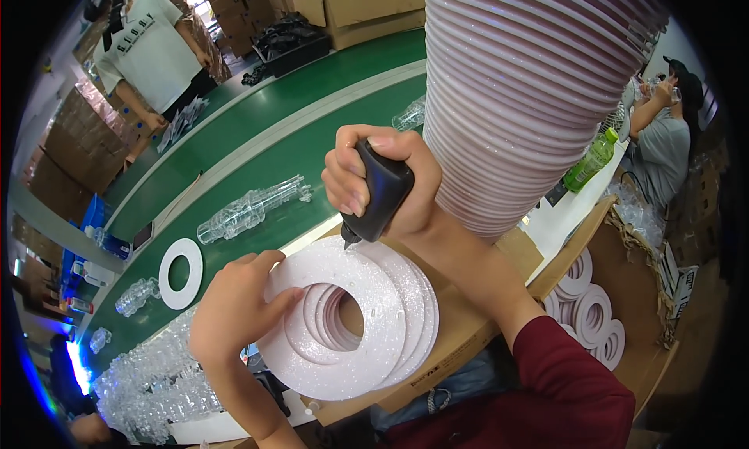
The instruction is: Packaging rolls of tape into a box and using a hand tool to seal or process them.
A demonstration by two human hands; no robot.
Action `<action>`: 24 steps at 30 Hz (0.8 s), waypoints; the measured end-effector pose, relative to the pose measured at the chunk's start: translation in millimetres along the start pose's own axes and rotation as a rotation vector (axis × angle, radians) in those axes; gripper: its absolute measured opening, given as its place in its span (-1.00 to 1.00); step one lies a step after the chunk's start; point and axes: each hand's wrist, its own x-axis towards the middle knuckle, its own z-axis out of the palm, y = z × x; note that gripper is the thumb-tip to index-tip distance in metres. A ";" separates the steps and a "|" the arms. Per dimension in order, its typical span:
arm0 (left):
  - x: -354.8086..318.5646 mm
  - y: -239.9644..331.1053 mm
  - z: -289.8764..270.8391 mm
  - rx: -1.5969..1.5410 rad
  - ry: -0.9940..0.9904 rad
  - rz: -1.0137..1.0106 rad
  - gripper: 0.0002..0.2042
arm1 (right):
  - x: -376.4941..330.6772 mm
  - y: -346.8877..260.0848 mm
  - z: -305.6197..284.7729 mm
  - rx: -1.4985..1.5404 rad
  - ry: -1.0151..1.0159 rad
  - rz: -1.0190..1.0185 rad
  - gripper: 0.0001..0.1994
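My right hand (394, 168) is wrapped round a black squeeze bottle (382, 195), tilted with its narrow nozzle pointing down. The tip is at the upper part of a flat, white, glittery ring (378, 312); whether it touches cannot be told. Small clear spots show on that ring's face. My left hand (238, 305) grips the ring's left side, thumb over the face near the hole, other fingers at the outer edge. Beneath it, more such rings lie in a loose, fanned stack on a cardboard box (456, 336).
A tall stack of white rings (507, 98) rises at the right. A single ring (181, 274), a clear plastic piece (253, 209) and many clear parts (156, 379) lie leftward. An open carton (655, 355) holds rings. Beyond the green belt (328, 82) stands a person (152, 51); another person (663, 145) is far right.
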 end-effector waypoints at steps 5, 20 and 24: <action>-0.4 -2.8 3.1 -0.023 0.009 0.000 -0.55 | -2.3 -4.1 4.5 -0.012 0.014 0.023 -0.69; -4.8 0.3 -1.8 0.032 -0.017 -0.085 -0.53 | -1.1 0.1 3.5 -0.011 0.045 0.053 -0.69; -4.3 -1.2 1.2 0.021 -0.004 -0.060 -0.54 | 0.1 -1.2 4.8 0.036 0.025 0.036 -0.68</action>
